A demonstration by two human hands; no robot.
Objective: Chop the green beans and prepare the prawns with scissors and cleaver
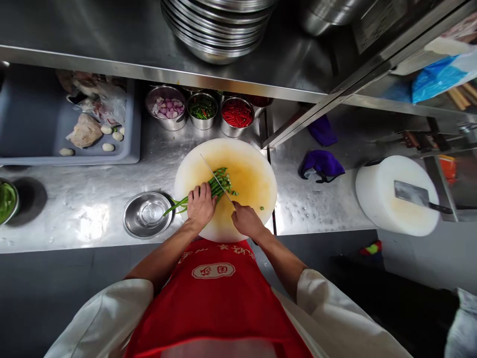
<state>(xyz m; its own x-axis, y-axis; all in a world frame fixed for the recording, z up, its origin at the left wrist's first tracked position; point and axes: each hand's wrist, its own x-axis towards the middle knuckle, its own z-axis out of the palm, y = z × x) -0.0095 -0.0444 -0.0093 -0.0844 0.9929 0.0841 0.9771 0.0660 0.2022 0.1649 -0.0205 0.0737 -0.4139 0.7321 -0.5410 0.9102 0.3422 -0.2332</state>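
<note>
A bunch of long green beans lies across the round white cutting board, with thin ends reaching left over a steel bowl's rim. My left hand presses down on the bunch, fingers curled over it. In my right hand is the handle of a kitchen knife, my fingers closed around it. The blade, seen nearly edge-on, crosses the beans just right of my left fingers. Short cut pieces sit right of the blade, and one stray piece lies farther right.
The steel bowl stands left of the board. Behind are steel pots of shallots, green chilies and red chilies, under a steel shelf. A grey tray stands left; a cleaver rests on another board at right.
</note>
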